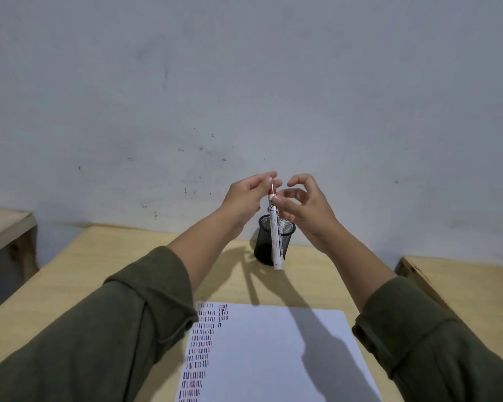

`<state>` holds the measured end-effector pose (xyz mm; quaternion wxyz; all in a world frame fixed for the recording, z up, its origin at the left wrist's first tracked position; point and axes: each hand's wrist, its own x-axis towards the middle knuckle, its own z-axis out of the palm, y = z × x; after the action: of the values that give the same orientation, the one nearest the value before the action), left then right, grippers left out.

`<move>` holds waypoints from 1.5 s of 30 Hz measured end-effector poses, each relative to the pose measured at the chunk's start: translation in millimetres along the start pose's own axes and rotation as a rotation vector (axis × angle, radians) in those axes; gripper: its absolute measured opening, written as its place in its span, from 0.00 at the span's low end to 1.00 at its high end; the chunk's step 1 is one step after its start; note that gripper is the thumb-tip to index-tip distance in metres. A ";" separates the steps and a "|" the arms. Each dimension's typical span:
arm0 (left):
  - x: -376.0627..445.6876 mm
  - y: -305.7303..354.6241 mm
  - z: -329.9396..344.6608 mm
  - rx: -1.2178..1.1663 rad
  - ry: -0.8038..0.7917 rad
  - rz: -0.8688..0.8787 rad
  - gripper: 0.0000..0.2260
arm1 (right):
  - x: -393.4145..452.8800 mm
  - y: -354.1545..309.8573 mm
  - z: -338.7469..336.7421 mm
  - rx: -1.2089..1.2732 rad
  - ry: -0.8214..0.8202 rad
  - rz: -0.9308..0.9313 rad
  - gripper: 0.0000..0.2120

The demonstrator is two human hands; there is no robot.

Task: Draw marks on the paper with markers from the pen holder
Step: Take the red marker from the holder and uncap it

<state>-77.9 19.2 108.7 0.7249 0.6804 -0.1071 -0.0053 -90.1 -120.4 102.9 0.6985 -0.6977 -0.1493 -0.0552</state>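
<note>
A white marker (276, 239) with a red cap hangs upright in the air in front of the black mesh pen holder (266, 245). My left hand (249, 195) pinches the red cap at the marker's top. My right hand (305, 204) touches the barrel just below the cap with thumb and fingertips, the other fingers curled apart. The white paper (267, 352) lies on the table near me, with rows of short red and black marks down its left side.
The light wooden table (99, 274) stands against a grey wall. Another wooden surface (3, 227) sits at the left, and a further one (462, 282) at the right. My green sleeves cover the lower corners of the view.
</note>
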 end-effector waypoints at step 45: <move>-119.6 -12.7 -45.0 -0.230 0.612 -0.059 0.08 | -118.6 14.1 50.7 0.445 0.060 0.026 0.08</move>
<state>-185.7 80.9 76.1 0.7950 0.5670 0.1371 0.1663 -205.3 -85.4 54.7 0.8400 -0.5263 -0.1280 -0.0328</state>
